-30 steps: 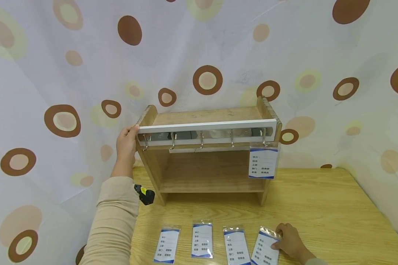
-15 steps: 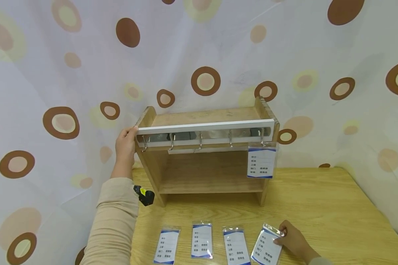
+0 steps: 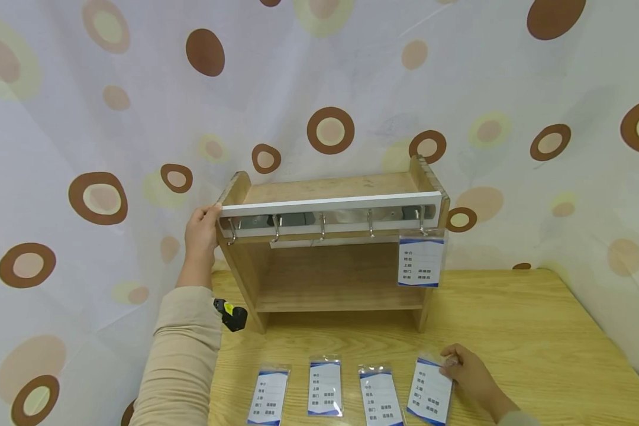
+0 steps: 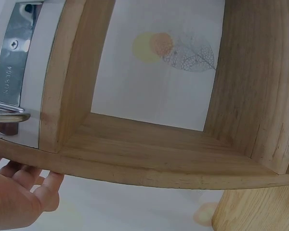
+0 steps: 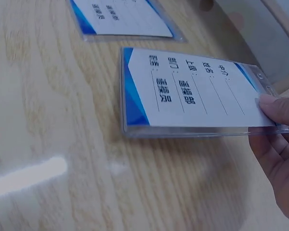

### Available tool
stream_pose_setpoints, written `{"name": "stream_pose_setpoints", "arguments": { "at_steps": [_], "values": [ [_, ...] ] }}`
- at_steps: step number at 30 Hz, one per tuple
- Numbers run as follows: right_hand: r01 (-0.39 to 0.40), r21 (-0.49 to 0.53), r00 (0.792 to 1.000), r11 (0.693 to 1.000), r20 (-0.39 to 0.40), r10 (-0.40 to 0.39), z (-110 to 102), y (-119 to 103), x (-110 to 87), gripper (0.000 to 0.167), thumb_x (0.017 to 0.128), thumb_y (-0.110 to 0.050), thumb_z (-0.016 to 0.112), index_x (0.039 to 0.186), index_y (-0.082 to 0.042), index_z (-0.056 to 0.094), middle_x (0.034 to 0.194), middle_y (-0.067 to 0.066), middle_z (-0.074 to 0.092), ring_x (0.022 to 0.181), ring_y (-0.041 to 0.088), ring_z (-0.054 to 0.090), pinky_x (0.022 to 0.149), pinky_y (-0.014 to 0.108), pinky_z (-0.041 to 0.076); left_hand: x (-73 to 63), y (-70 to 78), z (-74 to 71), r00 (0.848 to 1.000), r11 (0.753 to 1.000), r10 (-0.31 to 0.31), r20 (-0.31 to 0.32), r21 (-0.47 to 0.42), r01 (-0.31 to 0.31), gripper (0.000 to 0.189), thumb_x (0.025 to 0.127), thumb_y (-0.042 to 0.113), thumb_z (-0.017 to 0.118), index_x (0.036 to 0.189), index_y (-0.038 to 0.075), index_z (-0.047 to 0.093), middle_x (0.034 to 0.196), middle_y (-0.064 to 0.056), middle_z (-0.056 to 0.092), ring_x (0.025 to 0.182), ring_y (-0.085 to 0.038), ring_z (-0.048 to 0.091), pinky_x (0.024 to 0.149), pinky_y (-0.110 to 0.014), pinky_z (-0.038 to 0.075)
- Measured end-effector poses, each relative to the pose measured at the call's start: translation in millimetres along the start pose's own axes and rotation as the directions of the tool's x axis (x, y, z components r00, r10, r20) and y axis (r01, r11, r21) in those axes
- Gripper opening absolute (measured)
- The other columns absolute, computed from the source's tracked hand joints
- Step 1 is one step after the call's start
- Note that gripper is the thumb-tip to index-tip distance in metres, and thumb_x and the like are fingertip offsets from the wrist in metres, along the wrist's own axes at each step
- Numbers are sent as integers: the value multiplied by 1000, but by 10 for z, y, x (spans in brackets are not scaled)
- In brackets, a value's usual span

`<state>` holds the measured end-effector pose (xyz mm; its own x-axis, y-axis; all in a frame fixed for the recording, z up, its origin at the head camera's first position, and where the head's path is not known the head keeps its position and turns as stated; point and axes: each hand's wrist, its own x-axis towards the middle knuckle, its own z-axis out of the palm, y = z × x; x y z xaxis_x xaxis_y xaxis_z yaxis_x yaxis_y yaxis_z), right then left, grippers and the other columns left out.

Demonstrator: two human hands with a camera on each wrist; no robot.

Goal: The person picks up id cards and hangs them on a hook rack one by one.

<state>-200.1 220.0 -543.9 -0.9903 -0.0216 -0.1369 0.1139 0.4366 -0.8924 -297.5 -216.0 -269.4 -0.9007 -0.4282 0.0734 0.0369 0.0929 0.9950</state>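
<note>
My right hand (image 3: 465, 370) pinches a badge holder (image 5: 183, 94) by its clear slotted end. In the right wrist view the thumb lies on its printed face and the fingers are beneath. This badge is raised off the table, tilted. My left hand (image 3: 202, 228) grips the upper left corner of a wooden shelf (image 3: 341, 278), fingertips against its side board in the left wrist view. A white rail with metal hooks (image 3: 325, 219) runs along the shelf's front. On its rightmost hook hangs another badge (image 3: 420, 260).
Three more badges lie in a row on the wooden table: a left one (image 3: 268, 395), a middle one (image 3: 325, 387) and a right one (image 3: 381, 396). A black device (image 3: 231, 315) shows beside the left sleeve. A patterned cloth (image 3: 319, 71) backs the table.
My right hand has lifted the rightmost badge off the table and tilted it, its clear top end now between thumb and fingers. The left hand keeps its place on the shelf.
</note>
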Motion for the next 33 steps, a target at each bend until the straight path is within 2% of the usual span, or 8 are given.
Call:
{"name": "stream_pose_setpoints", "arguments": {
  "at_steps": [5,8,18,24,33],
  "values": [
    [-16,0,1000,1000,-15,16,-19,-136,-21,29,79,4,55,106,8,47,78,9,52,69,18,51,57,28,44,-2,-12,28,1000,1000,-3,8,-6,3,36,86,35,50,111,9,50,121,-3,41,107,-18,36,86,-41,34],
    [2,-4,1000,1000,-21,-2,-33,-224,-36,27,80,4,55,106,6,48,80,9,51,70,17,50,58,27,45,2,-18,34,1000,1000,-5,11,3,5,36,86,36,50,111,10,50,121,-3,41,107,-18,36,85,-41,34],
    [169,5,986,986,-1,-169,-117,-585,-13,25,82,-3,55,106,3,50,85,8,54,70,14,50,59,24,44,4,-14,-7,1000,1000,-2,-12,16,2,29,85,37,50,101,14,52,119,-2,42,105,-17,36,83,-40,34],
    [238,26,971,971,-7,-238,-118,-805,-16,27,81,-7,58,105,3,52,90,11,56,73,15,52,60,26,45,11,-4,4,1000,1000,10,-8,5,-10,26,85,37,51,98,15,52,117,-2,42,105,-16,36,83,-40,34],
    [289,56,957,956,9,-290,-52,-1048,-63,26,81,-7,59,105,1,54,88,9,54,71,13,48,59,26,45,25,-13,11,1000,1000,12,-24,1,-12,18,84,36,52,90,19,52,111,-1,44,99,-15,37,78,-36,34]
  ]
}}
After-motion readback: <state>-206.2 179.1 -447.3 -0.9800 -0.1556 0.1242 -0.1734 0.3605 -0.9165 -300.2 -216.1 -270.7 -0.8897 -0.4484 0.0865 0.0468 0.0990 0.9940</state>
